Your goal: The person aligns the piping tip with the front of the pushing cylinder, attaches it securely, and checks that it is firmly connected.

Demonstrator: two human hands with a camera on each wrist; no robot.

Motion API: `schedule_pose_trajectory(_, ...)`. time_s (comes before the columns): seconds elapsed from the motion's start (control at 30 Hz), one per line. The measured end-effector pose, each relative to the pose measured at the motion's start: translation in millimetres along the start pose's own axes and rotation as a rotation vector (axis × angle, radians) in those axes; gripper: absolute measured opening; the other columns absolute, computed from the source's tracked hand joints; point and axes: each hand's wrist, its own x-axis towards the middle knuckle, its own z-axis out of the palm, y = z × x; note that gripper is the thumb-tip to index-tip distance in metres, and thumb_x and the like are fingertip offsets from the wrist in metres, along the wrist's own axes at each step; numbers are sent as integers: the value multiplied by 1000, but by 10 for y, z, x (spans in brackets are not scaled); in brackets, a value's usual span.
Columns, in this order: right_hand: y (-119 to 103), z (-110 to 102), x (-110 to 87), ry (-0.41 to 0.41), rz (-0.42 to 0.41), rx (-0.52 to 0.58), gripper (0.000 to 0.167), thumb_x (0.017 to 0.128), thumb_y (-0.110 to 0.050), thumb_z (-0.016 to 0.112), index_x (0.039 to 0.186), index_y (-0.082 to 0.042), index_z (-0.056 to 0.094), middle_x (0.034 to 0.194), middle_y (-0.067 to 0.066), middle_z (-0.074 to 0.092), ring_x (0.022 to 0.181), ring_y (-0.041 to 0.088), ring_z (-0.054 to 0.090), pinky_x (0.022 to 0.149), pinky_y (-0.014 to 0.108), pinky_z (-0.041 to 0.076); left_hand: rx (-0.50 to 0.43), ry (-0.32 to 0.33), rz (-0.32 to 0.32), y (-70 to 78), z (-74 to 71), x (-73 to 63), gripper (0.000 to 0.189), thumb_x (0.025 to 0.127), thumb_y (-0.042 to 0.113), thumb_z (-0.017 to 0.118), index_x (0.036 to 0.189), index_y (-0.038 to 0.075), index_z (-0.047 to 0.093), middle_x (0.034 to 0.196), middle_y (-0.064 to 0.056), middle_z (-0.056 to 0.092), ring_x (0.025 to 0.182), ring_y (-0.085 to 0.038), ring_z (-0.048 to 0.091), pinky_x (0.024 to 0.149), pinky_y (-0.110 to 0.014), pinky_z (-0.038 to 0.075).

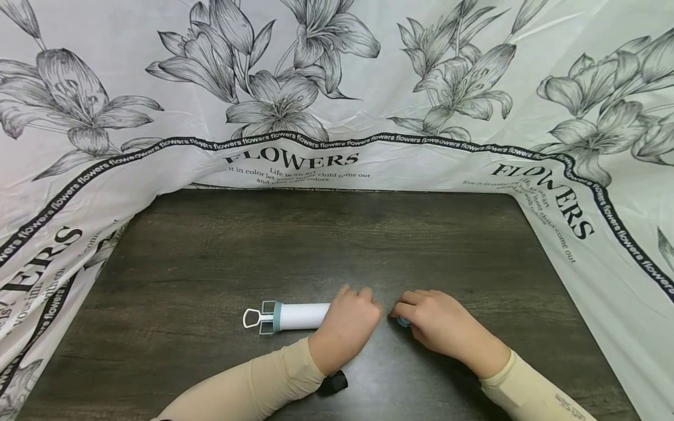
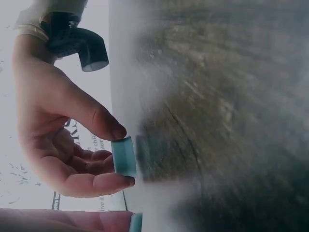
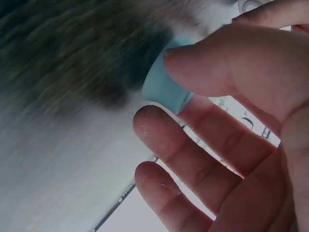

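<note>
A large white syringe (image 1: 304, 316) with a teal collar and a white loop plunger handle lies sideways over the table. My left hand (image 1: 347, 324) grips its right end, which is hidden under the fingers in the head view. A teal rim (image 2: 136, 222) shows by the left hand's fingers at the bottom of the left wrist view. To the right, apart from the syringe, my right hand (image 1: 439, 321) pinches a small teal cap (image 3: 169, 77) between thumb and fingers. The same cap is seen from across in the left wrist view, just over the tabletop.
A small black object (image 1: 333, 383) lies under the left forearm, partly hidden. The dark wood-grain table (image 1: 337, 240) is bordered at the back and sides by a white flower-printed sheet (image 1: 421, 166).
</note>
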Motion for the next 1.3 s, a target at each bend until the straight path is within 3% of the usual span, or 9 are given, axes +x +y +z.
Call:
schedule_pose_trajectory(0.07,13,-12,-12,11,-4,16,44,69,14,81,101,-16,77,98,-4,71,82,13,68,69,32,58,-21,16,8,0,-17,-21,15,85,10,89,85,20,79,81,-1,62,62,-13,62,64,-32,56)
schedule_pose_trajectory(0.17,39,-24,-37,33,0,75,46,68,16,80,102,-15,77,101,-4,69,83,12,67,68,29,57,-70,48,15,-15,-43,-39,14,87,10,88,85,19,77,80,0,59,54,-6,51,50,-24,45)
schedule_pose_trajectory(0.27,71,-26,-64,55,4,147,46,68,16,79,104,-14,76,104,-5,67,85,10,65,69,27,56,-178,89,7,-45,-85,-31,15,90,10,86,88,14,72,81,0,57,52,-5,48,47,-20,42)
schedule_pose_trajectory(0.43,105,-18,-83,99,-1,246,42,71,12,78,105,-13,70,103,-8,62,81,5,58,70,18,50,-347,172,-20,-107,-124,-10,30,87,17,91,93,10,62,82,1,53,53,-8,51,48,-20,45)
schedule_pose_trajectory(0.63,101,-46,-104,175,3,304,41,74,8,79,105,-14,64,101,-9,58,73,6,57,67,10,45,-431,268,27,-120,-152,11,42,80,22,97,87,12,56,79,3,47,56,-4,42,50,-15,40)
schedule_pose_trajectory(0.8,89,-59,-68,168,31,312,37,77,6,80,104,-14,63,105,-10,59,73,7,58,66,10,45,-491,262,54,-162,-197,-9,48,79,25,97,74,16,51,79,6,48,60,0,40,54,-10,37)
schedule_pose_trajectory(1.13,100,-43,-15,200,6,412,33,79,6,74,103,-12,61,111,-5,64,83,12,67,73,22,57,-522,279,83,-232,-195,-9,47,78,25,98,73,16,53,79,7,53,67,1,44,59,-7,37)
schedule_pose_trajectory(1.3,63,-15,-8,262,-92,456,11,96,-7,68,105,-10,62,115,0,66,89,11,67,76,18,56,-589,319,121,-204,-162,-12,42,79,27,97,68,15,59,93,2,73,74,0,64,64,-2,40)
